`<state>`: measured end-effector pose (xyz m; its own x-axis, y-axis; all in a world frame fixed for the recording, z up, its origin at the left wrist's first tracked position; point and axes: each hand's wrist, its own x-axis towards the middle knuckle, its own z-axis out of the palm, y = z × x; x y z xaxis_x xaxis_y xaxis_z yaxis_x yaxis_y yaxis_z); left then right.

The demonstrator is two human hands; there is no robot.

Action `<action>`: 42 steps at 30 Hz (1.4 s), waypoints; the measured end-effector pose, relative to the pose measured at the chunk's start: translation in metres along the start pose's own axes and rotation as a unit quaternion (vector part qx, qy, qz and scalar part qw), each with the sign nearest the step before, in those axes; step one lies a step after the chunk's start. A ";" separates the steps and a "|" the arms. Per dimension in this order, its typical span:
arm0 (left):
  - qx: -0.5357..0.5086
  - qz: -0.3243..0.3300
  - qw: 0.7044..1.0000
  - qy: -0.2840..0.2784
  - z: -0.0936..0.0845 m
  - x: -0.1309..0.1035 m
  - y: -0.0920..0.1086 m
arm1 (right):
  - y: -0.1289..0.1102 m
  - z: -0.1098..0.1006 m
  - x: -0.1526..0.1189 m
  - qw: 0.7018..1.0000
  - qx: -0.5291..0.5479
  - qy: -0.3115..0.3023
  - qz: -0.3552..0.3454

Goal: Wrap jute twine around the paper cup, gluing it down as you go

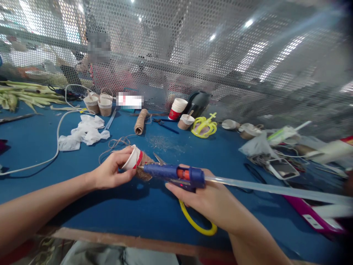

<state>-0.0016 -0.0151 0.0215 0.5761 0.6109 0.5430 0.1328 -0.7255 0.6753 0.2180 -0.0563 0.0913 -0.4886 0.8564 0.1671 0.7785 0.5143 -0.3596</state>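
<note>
My left hand point(117, 168) grips a paper cup point(133, 157) by its white rim, tipped on its side. Brown twine wraps the cup's lower part, and a red band shows between twine and rim. A blue hot glue gun point(162, 172) is in my right hand point(202, 193), its nozzle at the edge of the twine; I cannot tell whether it touches. From the gun's back sticks a long clear glue stick point(264, 188). Beneath my right hand lie scissors with yellow handles point(197, 224), partly hidden by the gun and hand. Loose twine point(117, 141) trails behind the cup.
A twine roll point(141, 121), pliers point(168, 125), stacked paper cups point(178, 108) and a yellow crown-shaped piece point(204, 127) stand farther back. Crumpled white plastic point(85, 132) and a white cable point(57, 136) lie left. A purple power strip point(314, 217) and clutter sit right. Perforated metal point(171, 48) bounds the back.
</note>
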 end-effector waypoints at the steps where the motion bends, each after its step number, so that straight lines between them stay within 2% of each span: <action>1: 0.003 0.000 1.000 0.001 0.000 0.000 0.000 | 0.000 0.000 0.000 1.000 0.008 0.001 0.001; 7: 0.023 -0.002 1.000 -0.001 0.000 -0.001 0.001 | 0.010 0.002 0.000 0.998 0.030 -0.009 0.052; 12: 0.032 0.024 0.999 0.005 0.002 -0.001 0.005 | 0.015 -0.002 0.002 0.991 0.071 -0.010 0.116; 23: 0.042 0.065 0.997 0.003 0.003 0.000 0.009 | 0.013 -0.007 0.006 0.984 0.113 -0.027 0.134; 33: 0.027 0.034 0.999 -0.005 0.002 -0.001 0.007 | 0.013 -0.005 0.002 0.989 0.084 -0.013 0.125; 42: 0.006 -0.003 1.000 -0.004 0.001 -0.001 0.003 | 0.017 0.002 -0.008 1.000 -0.013 -0.013 -0.025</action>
<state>-0.0014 -0.0183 0.0223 0.5812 0.6128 0.5353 0.1464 -0.7259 0.6721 0.2344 -0.0540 0.0821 -0.5363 0.8286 0.1609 0.7627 0.5574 -0.3280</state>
